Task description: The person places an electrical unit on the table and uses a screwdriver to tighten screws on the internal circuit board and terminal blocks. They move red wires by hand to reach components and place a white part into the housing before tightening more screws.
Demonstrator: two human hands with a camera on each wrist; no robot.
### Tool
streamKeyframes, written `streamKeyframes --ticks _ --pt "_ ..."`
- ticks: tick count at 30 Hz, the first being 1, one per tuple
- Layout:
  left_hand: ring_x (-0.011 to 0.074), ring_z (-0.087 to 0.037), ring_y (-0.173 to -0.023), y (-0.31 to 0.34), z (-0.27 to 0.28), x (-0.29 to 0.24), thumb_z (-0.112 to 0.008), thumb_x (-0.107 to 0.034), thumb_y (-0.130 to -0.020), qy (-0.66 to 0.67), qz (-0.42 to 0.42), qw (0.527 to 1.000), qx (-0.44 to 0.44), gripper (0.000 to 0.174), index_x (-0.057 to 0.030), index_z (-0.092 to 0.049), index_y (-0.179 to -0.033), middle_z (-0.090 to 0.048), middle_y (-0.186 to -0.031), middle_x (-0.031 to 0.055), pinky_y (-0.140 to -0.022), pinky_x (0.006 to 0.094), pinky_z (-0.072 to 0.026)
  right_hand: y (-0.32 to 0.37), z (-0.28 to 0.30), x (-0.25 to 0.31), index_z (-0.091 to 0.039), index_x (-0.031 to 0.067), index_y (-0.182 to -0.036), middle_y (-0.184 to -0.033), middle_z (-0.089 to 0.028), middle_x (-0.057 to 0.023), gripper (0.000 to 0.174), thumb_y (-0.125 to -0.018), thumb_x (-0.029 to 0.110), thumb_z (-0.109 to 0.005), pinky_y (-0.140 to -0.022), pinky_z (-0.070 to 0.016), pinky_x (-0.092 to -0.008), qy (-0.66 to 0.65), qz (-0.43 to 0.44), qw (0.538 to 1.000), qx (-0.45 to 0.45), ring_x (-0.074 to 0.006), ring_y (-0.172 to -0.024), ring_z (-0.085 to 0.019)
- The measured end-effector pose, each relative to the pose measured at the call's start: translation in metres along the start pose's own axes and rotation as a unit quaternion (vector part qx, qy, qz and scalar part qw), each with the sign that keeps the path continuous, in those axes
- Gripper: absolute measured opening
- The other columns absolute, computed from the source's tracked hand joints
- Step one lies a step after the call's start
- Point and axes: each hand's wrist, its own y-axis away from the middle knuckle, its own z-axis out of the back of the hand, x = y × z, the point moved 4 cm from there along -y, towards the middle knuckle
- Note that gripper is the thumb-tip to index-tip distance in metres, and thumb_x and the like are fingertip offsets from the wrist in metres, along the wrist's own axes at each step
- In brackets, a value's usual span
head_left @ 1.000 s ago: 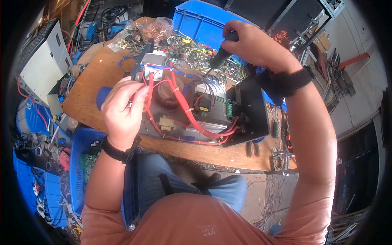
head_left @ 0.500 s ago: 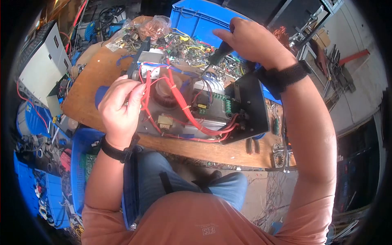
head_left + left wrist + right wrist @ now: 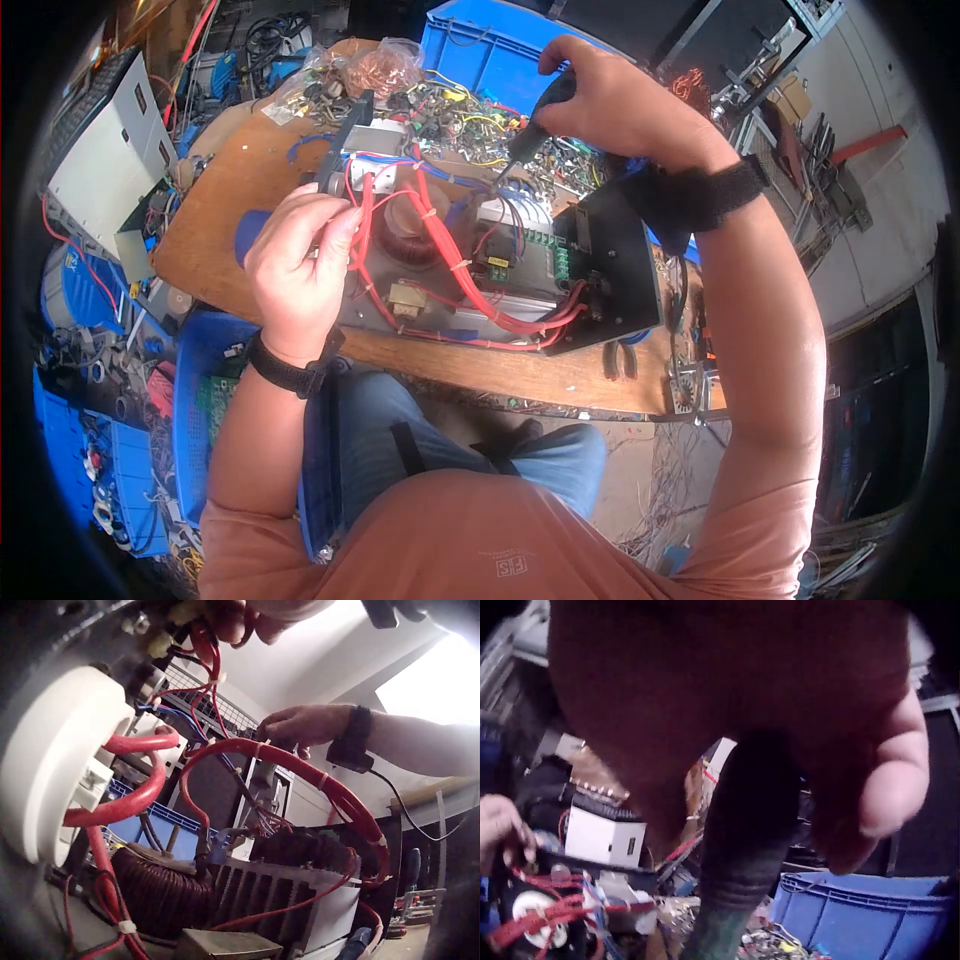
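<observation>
On the wooden table lies an opened electrical unit (image 3: 400, 320) with a black end plate (image 3: 350, 130), thick red cables (image 3: 450, 260), a copper-wound coil (image 3: 161, 892) and a finned heatsink (image 3: 262, 892). My left hand (image 3: 300, 265) is at the left end plate; its thumb and curled fingers pinch thin red wires (image 3: 214, 664) there. My right hand (image 3: 620, 105) holds a screwdriver (image 3: 548, 110) by its dark green handle, thumb side raised. The shaft slants down to the left, its tip near the blue wires beside the heatsink. In the right wrist view the palm is in shadow.
Scrap parts and wire bits (image 3: 470, 115) are heaped behind the unit, before a blue crate (image 3: 490, 50). Pliers (image 3: 620, 360) lie near the right front edge. A blue basket (image 3: 190, 400) with circuit boards stands left of my legs. A white-panelled device (image 3: 105, 155) stands left.
The fingers of my right hand have shifted round the screwdriver handle, stretching out and then curling back; its tip stays in about the same spot. My left hand has stayed in place.
</observation>
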Motion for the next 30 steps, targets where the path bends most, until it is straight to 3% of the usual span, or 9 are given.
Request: streamKeyframes --ticks 3,4,7,10,14,17,20,25,30 --pt "0.0246 -0.063 -0.070 0.000 -0.001 0.002 -0.070 -0.006 -0.081 0.003 0.002 1.000 -0.009 0.009 0.0015 -0.065 -0.083 -0.065 -0.075 0.0105 -0.090 0.0422 -0.0486 0.004 0.005 0.014 -0.060 0.0030 -0.114 -0.105 -0.063 -0.0220 0.036 -0.083 0.021 -0.058 -0.082 -0.0512 -0.0414 0.215 0.000 0.976 0.024 -0.0367 -0.093 -0.064" --pt "0.0248 -0.062 -0.071 0.000 -0.002 0.001 -0.070 -0.006 -0.081 0.002 0.002 1.000 -0.006 0.009 0.0016 -0.065 -0.083 -0.065 -0.075 0.0107 -0.089 0.0421 -0.0486 0.002 0.006 0.012 -0.059 -0.0026 -0.112 -0.110 -0.062 -0.0239 0.040 -0.081 0.022 -0.058 -0.084 -0.0501 -0.0418 0.202 -0.024 0.977 0.056 -0.0386 -0.094 -0.063" --pt "0.0252 -0.062 -0.071 0.000 0.000 0.000 -0.070 -0.005 -0.081 -0.005 0.006 1.000 0.002 0.009 0.0021 -0.065 -0.084 -0.064 -0.075 0.0112 -0.089 0.0419 -0.0487 -0.005 -0.001 -0.002 -0.061 0.0069 -0.116 -0.111 -0.061 -0.0232 0.035 -0.089 0.028 -0.054 -0.085 -0.0500 -0.0453 0.053 -0.029 0.998 0.032 -0.0409 -0.095 -0.062" --pt "0.0253 -0.062 -0.071 0.000 0.000 -0.001 -0.070 -0.003 -0.081 -0.002 0.009 1.000 0.003 0.008 0.0023 -0.065 -0.084 -0.064 -0.075 0.0113 -0.090 0.0417 -0.0485 -0.002 -0.001 0.000 -0.060 0.0064 -0.116 -0.109 -0.061 -0.0232 0.036 -0.091 0.030 -0.051 -0.086 -0.0496 -0.0470 -0.002 -0.034 0.999 0.025 -0.0409 -0.096 -0.062" --pt "0.0247 -0.062 -0.070 0.000 -0.001 -0.002 -0.069 -0.003 -0.081 0.008 0.011 1.000 -0.002 0.007 0.0021 -0.065 -0.084 -0.064 -0.075 0.0109 -0.091 0.0414 -0.0480 0.005 0.010 0.019 -0.057 -0.0047 -0.113 -0.105 -0.064 -0.0250 0.045 -0.084 0.030 -0.051 -0.087 -0.0493 -0.0434 0.212 -0.029 0.975 0.057 -0.0366 -0.100 -0.062" --pt "0.0241 -0.062 -0.070 -0.001 0.000 -0.003 -0.069 -0.002 -0.081 0.000 0.007 1.000 0.004 0.007 0.0020 -0.065 -0.084 -0.065 -0.075 0.0109 -0.091 0.0414 -0.0478 -0.003 0.001 0.002 -0.057 -0.0025 -0.115 -0.105 -0.064 -0.0252 0.044 -0.085 0.030 -0.053 -0.088 -0.0493 -0.0437 0.136 -0.050 0.989 0.030 -0.0367 -0.100 -0.062" --pt "0.0239 -0.062 -0.070 -0.001 -0.001 -0.001 -0.069 -0.002 -0.081 -0.005 0.006 1.000 0.006 0.007 0.0018 -0.065 -0.084 -0.065 -0.075 0.0111 -0.091 0.0414 -0.0477 0.001 0.004 0.004 -0.057 -0.0030 -0.114 -0.104 -0.064 -0.0252 0.043 -0.083 0.026 -0.059 -0.087 -0.0498 -0.0431 -0.006 0.022 0.999 0.037 -0.0368 -0.099 -0.062" --pt "0.0239 -0.063 -0.070 0.000 -0.001 -0.001 -0.069 -0.002 -0.081 -0.007 0.003 1.000 0.007 0.006 0.0017 -0.065 -0.084 -0.065 -0.076 0.0111 -0.091 0.0417 -0.0479 0.000 0.002 0.008 -0.058 -0.0036 -0.112 -0.101 -0.065 -0.0248 0.045 -0.074 0.020 -0.066 -0.084 -0.0503 -0.0390 0.104 0.016 0.994 0.004 -0.0360 -0.096 -0.063" --pt "0.0237 -0.063 -0.070 0.000 -0.001 -0.001 -0.069 -0.003 -0.081 -0.014 -0.001 1.000 -0.001 0.007 0.0019 -0.065 -0.085 -0.065 -0.075 0.0110 -0.090 0.0417 -0.0483 -0.006 0.001 -0.008 -0.060 -0.0039 -0.108 -0.095 -0.066 -0.0212 0.044 -0.075 0.023 -0.069 -0.080 -0.0505 -0.0368 -0.070 0.000 0.998 -0.001 -0.0311 -0.089 -0.065"
